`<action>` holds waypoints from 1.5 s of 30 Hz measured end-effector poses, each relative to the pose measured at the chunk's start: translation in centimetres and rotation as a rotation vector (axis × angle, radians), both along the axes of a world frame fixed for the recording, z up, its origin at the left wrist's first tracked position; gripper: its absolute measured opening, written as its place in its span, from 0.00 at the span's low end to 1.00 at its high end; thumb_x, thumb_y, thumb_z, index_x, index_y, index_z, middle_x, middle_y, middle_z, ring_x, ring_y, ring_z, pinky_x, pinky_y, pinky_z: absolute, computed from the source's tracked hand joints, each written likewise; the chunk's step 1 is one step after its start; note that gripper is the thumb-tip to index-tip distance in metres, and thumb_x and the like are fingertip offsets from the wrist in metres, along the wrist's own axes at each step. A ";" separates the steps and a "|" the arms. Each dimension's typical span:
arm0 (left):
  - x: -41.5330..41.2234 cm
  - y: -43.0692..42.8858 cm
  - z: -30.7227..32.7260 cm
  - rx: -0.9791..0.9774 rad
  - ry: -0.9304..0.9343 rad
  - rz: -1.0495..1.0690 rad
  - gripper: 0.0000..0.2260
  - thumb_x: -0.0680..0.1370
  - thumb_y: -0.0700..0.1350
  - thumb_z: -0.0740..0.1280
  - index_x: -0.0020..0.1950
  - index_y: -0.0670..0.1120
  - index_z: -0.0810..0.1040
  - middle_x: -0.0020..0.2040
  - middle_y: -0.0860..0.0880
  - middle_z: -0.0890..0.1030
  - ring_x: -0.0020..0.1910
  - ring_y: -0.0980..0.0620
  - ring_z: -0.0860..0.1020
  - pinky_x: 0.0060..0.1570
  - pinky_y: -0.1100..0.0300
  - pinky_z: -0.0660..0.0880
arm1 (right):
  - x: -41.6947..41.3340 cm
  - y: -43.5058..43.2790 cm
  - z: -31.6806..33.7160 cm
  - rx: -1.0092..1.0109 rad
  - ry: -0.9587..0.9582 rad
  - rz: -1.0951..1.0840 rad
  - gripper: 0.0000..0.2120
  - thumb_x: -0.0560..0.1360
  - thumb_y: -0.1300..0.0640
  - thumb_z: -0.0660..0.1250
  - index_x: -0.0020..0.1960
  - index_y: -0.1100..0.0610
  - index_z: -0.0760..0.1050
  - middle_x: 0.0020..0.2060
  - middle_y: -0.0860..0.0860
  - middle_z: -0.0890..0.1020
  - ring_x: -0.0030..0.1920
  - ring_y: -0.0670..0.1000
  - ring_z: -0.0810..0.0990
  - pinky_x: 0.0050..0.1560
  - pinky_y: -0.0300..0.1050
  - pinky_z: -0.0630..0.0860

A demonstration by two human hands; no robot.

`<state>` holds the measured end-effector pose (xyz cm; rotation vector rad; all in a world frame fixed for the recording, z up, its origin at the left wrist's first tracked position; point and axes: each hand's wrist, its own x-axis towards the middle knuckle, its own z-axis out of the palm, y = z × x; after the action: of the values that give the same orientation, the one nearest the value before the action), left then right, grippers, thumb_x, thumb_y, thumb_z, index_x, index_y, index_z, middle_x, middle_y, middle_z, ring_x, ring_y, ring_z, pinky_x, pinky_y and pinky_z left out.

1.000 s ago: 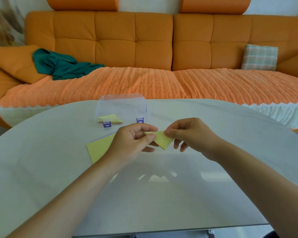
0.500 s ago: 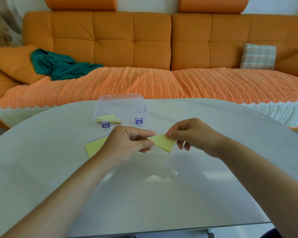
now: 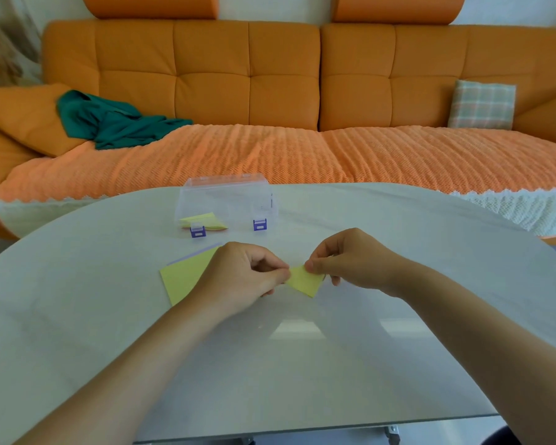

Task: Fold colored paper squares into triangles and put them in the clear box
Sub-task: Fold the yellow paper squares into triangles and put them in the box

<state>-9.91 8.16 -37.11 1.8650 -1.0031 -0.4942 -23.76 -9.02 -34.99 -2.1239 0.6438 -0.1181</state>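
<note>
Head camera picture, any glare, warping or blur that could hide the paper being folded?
Head view: pale reflections sit on the glossy table, nearer the camera than the left hand and right hand, clear of the folded yellow paper; head view: the wide lens bows the table's far edge and the sofa; head view: light is soft, paper edges sharp.

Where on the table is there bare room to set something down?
Bare table right of the clear box, beyond the right hand; also the near stretch between the forearms. Crowded: box, yellow stack and left hand, both hands pinching the folded paper.
</note>
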 end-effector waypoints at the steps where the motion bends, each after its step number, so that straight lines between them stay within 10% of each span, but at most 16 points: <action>1: 0.1 0.0 -0.3 0.048 -0.067 -0.008 0.04 0.72 0.46 0.76 0.39 0.55 0.86 0.34 0.56 0.84 0.32 0.62 0.80 0.34 0.70 0.73 | 0.2 0.1 -0.3 -0.050 0.024 0.003 0.06 0.73 0.49 0.74 0.38 0.49 0.85 0.28 0.43 0.81 0.29 0.40 0.76 0.29 0.31 0.71; 14: -0.4 -0.1 -1.4 0.123 -0.533 -0.152 0.07 0.74 0.40 0.69 0.47 0.53 0.81 0.46 0.57 0.72 0.49 0.58 0.68 0.47 0.65 0.65 | 1.3 1.5 -2.0 -0.565 0.127 0.116 0.07 0.72 0.40 0.70 0.43 0.41 0.76 0.46 0.42 0.75 0.45 0.44 0.77 0.45 0.41 0.75; 23: -1.6 0.6 -2.4 0.009 -0.653 -0.348 0.16 0.75 0.32 0.62 0.54 0.47 0.84 0.48 0.50 0.80 0.50 0.49 0.75 0.48 0.50 0.75 | 1.0 1.2 -2.7 -0.484 0.066 0.091 0.05 0.72 0.42 0.71 0.46 0.40 0.77 0.48 0.42 0.75 0.47 0.44 0.77 0.51 0.42 0.76; 45: -3.3 1.1 -2.2 0.120 -0.783 -0.350 0.19 0.76 0.43 0.58 0.64 0.53 0.78 0.54 0.54 0.73 0.53 0.53 0.68 0.52 0.55 0.72 | 1.2 -1.6 -1.7 -0.292 0.136 0.036 0.06 0.70 0.52 0.76 0.43 0.42 0.83 0.42 0.42 0.82 0.39 0.40 0.79 0.35 0.29 0.69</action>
<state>-13.24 9.28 -39.28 2.0346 -1.8680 0.0080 -22.55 -10.63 -36.66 -2.4399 0.7024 -0.0502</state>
